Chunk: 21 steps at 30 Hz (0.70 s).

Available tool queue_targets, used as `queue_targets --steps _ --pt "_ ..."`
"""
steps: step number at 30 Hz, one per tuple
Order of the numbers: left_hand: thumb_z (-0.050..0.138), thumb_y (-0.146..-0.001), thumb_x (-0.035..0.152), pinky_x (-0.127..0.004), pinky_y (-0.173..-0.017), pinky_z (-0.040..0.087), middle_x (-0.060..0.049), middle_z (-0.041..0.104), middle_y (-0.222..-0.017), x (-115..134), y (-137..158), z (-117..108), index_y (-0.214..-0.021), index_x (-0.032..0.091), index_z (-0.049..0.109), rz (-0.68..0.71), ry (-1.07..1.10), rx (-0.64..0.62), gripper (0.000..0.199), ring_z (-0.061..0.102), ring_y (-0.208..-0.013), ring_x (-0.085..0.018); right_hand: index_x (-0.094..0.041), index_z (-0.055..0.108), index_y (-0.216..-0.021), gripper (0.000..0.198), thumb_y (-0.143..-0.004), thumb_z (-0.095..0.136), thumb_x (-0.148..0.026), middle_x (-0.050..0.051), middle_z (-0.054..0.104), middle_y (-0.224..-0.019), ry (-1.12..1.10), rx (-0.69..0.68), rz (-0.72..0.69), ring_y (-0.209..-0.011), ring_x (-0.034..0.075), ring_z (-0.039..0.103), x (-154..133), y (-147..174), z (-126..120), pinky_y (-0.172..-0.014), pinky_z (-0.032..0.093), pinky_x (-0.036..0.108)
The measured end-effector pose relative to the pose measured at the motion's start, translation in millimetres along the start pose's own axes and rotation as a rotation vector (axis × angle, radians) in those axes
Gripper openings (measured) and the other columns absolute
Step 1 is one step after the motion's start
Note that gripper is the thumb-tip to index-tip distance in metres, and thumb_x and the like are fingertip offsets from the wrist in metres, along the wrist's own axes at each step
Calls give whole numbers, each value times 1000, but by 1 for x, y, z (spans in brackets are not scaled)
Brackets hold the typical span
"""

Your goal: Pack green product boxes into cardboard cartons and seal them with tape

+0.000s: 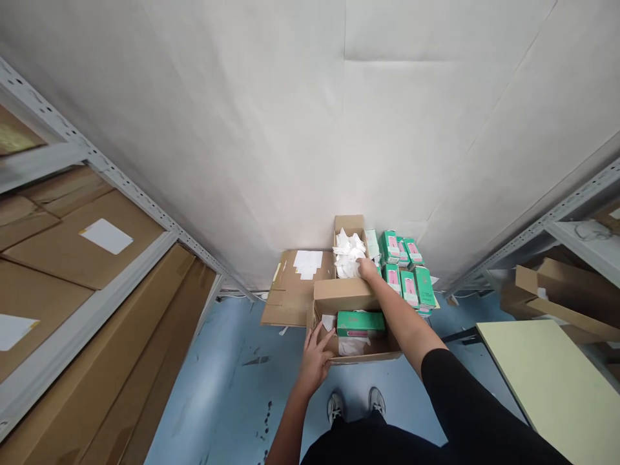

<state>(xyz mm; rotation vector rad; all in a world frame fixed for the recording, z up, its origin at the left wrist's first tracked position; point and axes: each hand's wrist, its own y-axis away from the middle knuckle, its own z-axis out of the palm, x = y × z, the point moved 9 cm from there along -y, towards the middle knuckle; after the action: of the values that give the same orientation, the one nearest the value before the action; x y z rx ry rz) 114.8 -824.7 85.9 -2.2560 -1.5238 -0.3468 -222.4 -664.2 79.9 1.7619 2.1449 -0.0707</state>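
My left hand point(316, 358) rests at the front left corner of an open cardboard box point(345, 290), its fingers spread over the rim. Inside this box lies a green carton point(361, 322) with a pink panel, with some white paper point(352, 347) in front of it. My right hand point(368, 269) reaches past the box to a narrower open cardboard box point(349, 223) behind it. Its fingers are closed at the edge of the crumpled white paper point(349, 248) filling that box; the fingertips are partly hidden.
Several green and pink cartons point(408, 284) stand to the right of the boxes. A flat cardboard piece point(290, 284) with a white label lies left. Shelves with large cartons point(53, 239) line the left; a pale yellow table point(547, 381) and shelved boxes point(566, 297) stand right.
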Motion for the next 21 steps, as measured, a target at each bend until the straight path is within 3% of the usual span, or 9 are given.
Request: queue_targets --steps 8,12,15,18,21 --pt "70 -76 9 -70 -125 22 1 49 -162 0 -1 -4 -74 24 76 6 27 28 16 20 -159 -39 -19 68 -137 46 -95 53 -15 11 74 -131 -78 207 -93 -122 25 69 2 31 -56 -106 50 32" --pt "70 -79 11 -69 -124 23 -1 51 -160 4 0 -8 -75 24 76 12 47 25 14 22 -158 -39 -19 72 -130 40 -93 57 -19 11 76 -128 -318 439 -224 -117 27 71 1 77 -79 -106 53 39" --pt "70 -81 12 -71 -123 24 -2 53 -158 6 1 -12 -78 24 77 23 63 22 14 23 -158 -40 -20 73 -128 37 -94 60 -24 11 77 -125 -447 491 -296 -114 27 73 1 128 -67 -105 54 41" --pt "69 -83 14 -71 -122 26 -3 54 -157 9 1 -15 -78 24 76 41 57 26 13 23 -158 -40 -22 72 -131 38 -95 62 -27 11 75 -127 -442 374 -299 -118 28 71 -3 177 -30 -107 54 43" --pt "69 -84 15 -72 -121 27 -3 54 -157 15 1 -18 -76 24 76 67 26 26 13 25 -157 -41 -22 69 -137 50 -88 75 -34 16 62 -147 -376 285 -242 -137 34 57 0 219 2 -117 45 53"
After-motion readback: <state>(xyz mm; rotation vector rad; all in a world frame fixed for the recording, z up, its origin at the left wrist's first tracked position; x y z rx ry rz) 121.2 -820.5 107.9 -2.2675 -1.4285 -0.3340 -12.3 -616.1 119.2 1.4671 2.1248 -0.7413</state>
